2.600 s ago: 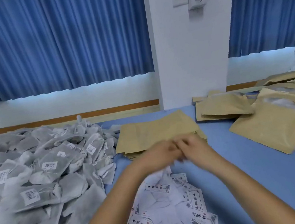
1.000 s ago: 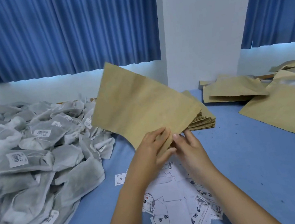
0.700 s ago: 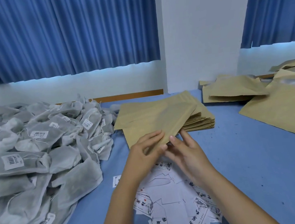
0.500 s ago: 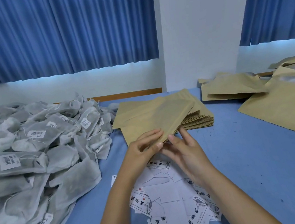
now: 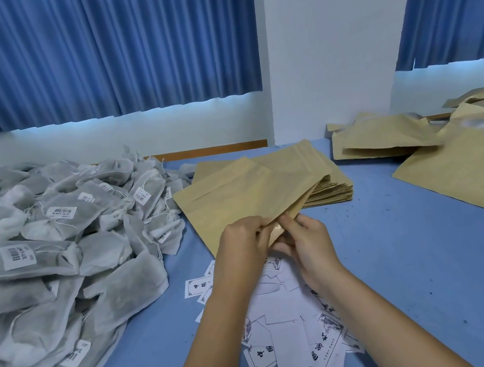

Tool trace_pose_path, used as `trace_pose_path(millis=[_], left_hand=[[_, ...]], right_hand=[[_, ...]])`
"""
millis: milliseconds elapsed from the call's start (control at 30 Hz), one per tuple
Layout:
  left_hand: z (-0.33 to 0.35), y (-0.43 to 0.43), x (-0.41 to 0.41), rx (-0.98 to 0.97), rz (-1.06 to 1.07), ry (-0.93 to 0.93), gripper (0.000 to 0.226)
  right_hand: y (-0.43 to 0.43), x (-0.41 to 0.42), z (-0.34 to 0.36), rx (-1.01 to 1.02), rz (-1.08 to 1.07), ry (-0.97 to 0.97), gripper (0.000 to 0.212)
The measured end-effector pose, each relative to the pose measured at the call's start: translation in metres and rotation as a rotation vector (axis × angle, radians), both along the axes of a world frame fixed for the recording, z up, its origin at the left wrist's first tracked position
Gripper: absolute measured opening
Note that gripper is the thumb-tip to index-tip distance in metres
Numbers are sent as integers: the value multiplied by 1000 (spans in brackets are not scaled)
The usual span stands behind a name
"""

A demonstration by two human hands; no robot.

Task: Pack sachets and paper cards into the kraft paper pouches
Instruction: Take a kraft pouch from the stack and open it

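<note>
A flat kraft paper pouch point(image 5: 245, 196) lies low over the blue table, its near edge held between both hands. My left hand point(image 5: 239, 246) pinches that edge from the left and my right hand point(image 5: 305, 241) pinches it from the right, thumb on top. Behind it sits a stack of empty kraft pouches point(image 5: 326, 186). A big heap of grey mesh sachets point(image 5: 59, 245) with white barcode labels fills the left side. Loose white paper cards point(image 5: 287, 339) with black print lie under my forearms.
Filled or loose kraft pouches point(image 5: 461, 168) lie at the right and back right point(image 5: 381, 140). Blue curtains and a white pillar stand behind the table. Bare blue tabletop point(image 5: 411, 254) shows on the right between the cards and those pouches.
The pouch, held up tilted a second ago, has come down near the stack. Both hands have shifted from fingering its near edge to pinching it and parting it slightly.
</note>
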State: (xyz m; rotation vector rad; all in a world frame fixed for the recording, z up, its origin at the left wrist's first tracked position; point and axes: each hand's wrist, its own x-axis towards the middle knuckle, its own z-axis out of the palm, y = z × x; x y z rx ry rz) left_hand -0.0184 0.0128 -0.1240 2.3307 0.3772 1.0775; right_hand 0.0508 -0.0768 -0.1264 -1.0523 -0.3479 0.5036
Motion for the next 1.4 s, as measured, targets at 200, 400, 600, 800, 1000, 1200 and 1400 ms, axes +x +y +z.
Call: trace_pose_path(millis=[200,400,600,800,1000,1200,1400], left_hand=[[-3,-12,-3,-16,98,-82,11],[10,8,-11,-290,462,-336,19],[0,-3,-12,109,163,209,33],[17,-5,-15,199,205,-223,56],[42,17,-28,323,105,-481,57],[17,70,-61,-3,475,171,64],[-24,88,-88,55,702,760,60]], right_hand=[[4,1,0,-125,36,-182,14],[-3,-1,-13,-355,-69,-309,37],[-2,-5,-9,-258,-88,-278,13],[-10,4,-12,-457,-50,-233,29],[-11,2,3,-320,20,-115,32],[-16,8,27,-156,-26,39,32],[12,-9,27,-32,2,160,39]])
